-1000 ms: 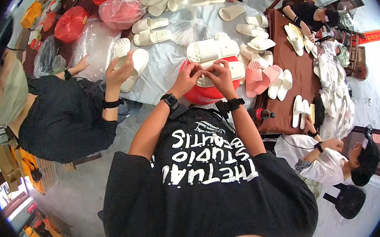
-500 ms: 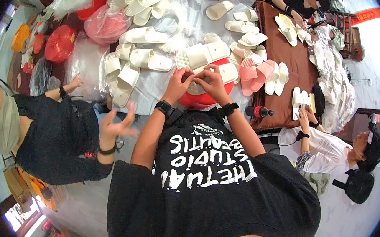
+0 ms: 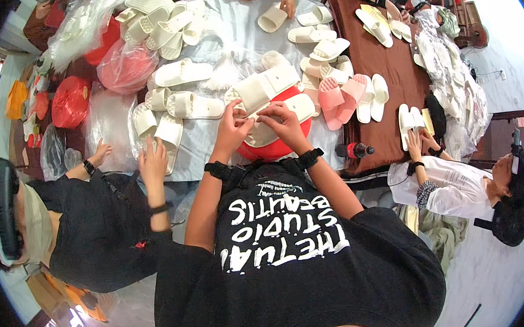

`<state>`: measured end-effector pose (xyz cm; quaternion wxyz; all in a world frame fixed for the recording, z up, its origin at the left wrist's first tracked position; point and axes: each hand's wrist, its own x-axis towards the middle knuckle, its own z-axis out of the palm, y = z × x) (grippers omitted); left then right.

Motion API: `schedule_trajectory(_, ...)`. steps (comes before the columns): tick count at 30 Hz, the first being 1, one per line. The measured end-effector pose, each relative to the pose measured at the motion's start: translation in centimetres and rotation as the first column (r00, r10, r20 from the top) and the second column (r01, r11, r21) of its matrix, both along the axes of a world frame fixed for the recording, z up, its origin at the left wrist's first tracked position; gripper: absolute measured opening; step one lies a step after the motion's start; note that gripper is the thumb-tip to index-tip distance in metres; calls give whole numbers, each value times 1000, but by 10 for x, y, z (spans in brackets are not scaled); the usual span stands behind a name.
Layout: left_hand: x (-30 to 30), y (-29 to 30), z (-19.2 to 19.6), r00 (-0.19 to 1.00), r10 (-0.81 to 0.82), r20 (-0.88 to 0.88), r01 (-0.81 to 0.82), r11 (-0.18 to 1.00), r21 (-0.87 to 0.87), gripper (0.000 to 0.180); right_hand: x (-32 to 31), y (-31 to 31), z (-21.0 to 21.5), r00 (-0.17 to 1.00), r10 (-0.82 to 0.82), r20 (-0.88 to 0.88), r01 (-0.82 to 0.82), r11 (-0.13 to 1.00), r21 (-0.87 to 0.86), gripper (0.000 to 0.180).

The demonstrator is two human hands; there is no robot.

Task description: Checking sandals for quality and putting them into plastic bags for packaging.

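My left hand (image 3: 232, 128) and my right hand (image 3: 285, 126) come together over a red round thing (image 3: 279, 148) in front of my chest. The fingers of both are pinched; whatever is between them is too small to make out. Just beyond them a cream slide slipper (image 3: 262, 88) lies sideways, its textured sole end to the left. Another cream slipper (image 3: 300, 107) rests on the red thing, partly hidden behind my right hand.
Cream slippers lie in a pile (image 3: 163, 23) at the far left and in a group (image 3: 194, 104) nearer. Pink slippers (image 3: 343, 100) and a dark bottle (image 3: 358, 150) are at the right. Co-workers sit left, right and across; one's hand (image 3: 155, 164) is raised at the left.
My hands stay pinched together over the slippers while the view shifts. The left co-worker's raised hand has moved toward the table, and the person across now touches a slipper.
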<state>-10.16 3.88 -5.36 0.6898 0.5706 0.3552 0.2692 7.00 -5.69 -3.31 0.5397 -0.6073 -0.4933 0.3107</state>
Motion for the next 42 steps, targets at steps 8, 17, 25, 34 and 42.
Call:
schedule_trajectory(8, 0, 0, 9, 1000, -23, -16, 25, 985, 172, 76, 8, -9, 5, 822, -88, -563, 33, 994, -107, 20)
schedule_trajectory(17, 4, 0, 13, 979, -128, 157, 141, 987, -81, 78, 12, -5, 3, 731, -111, -673, 27, 991, -134, 23)
schedule_trajectory(25, -1, 3, 25, 971, -20, 236, 50, 991, -122, 71, 17, -12, -7, 622, -79, -779, 0, 995, -101, 20)
schedule_trajectory(34, -32, 18, 33, 964, 108, 245, -79, 989, -126, 63, 24, -14, -13, 586, -115, -802, 32, 992, -119, 21)
schedule_trajectory(42, -46, 26, 18, 897, 378, 229, -425, 880, 213, 52, 31, -18, -14, 514, -100, -852, -12, 992, -124, 25)
